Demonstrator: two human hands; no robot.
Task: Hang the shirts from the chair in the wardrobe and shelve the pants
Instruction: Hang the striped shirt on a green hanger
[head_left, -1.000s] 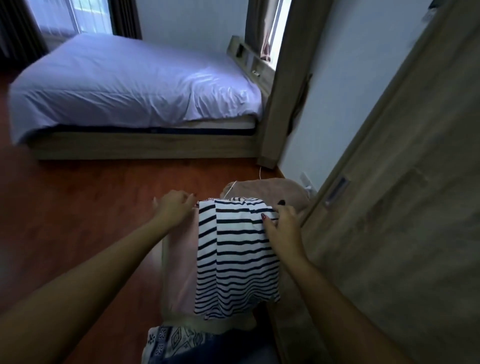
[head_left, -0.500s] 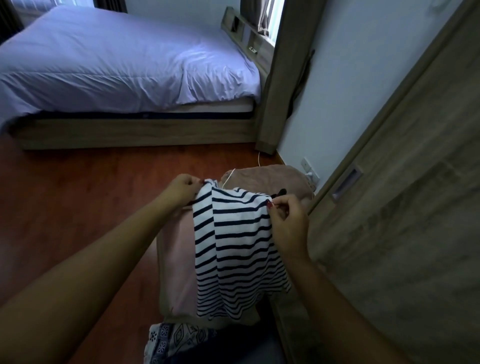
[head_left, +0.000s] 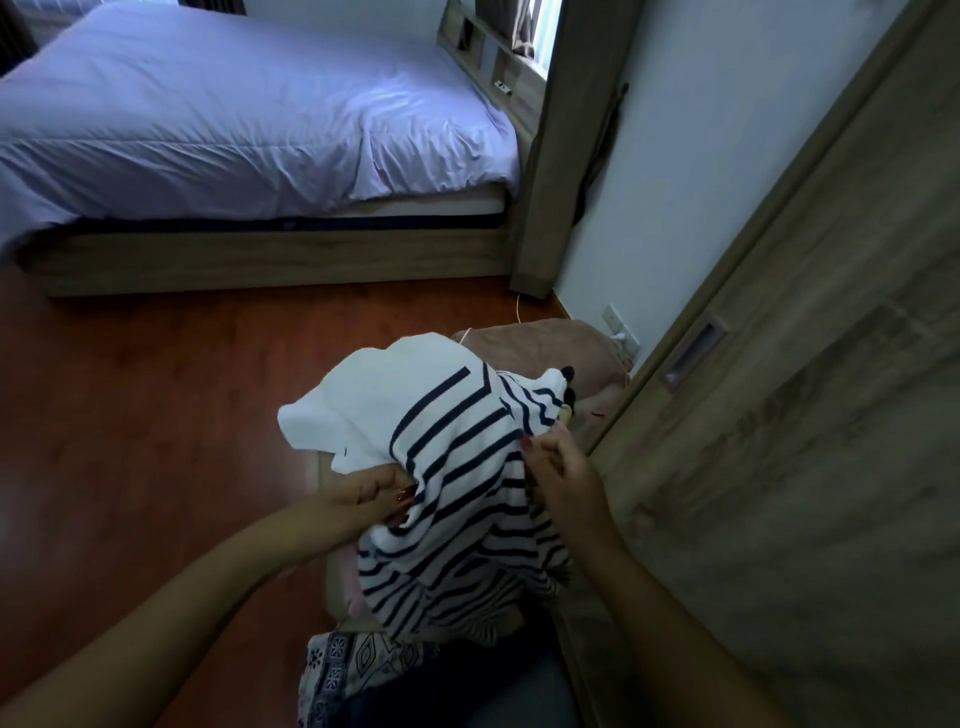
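Right hand (head_left: 563, 470) pinches striped (crumpled) shirt (head_left: 457, 431).

The shirt (head_left: 457, 467) is soft, matt knitted cloth, white with dark stripes. The floor (head_left: 156, 415) is reddish wood board, smooth with a faint gloss. The bed cover (head_left: 234, 114) is thin, creased pale cloth. The bed frame (head_left: 260, 262) and the wardrobe door (head_left: 779, 415) show matt grey-brown wood grain. The wall (head_left: 701, 156) is matt paint. The brown blanket (head_left: 540, 348) looks fleecy.
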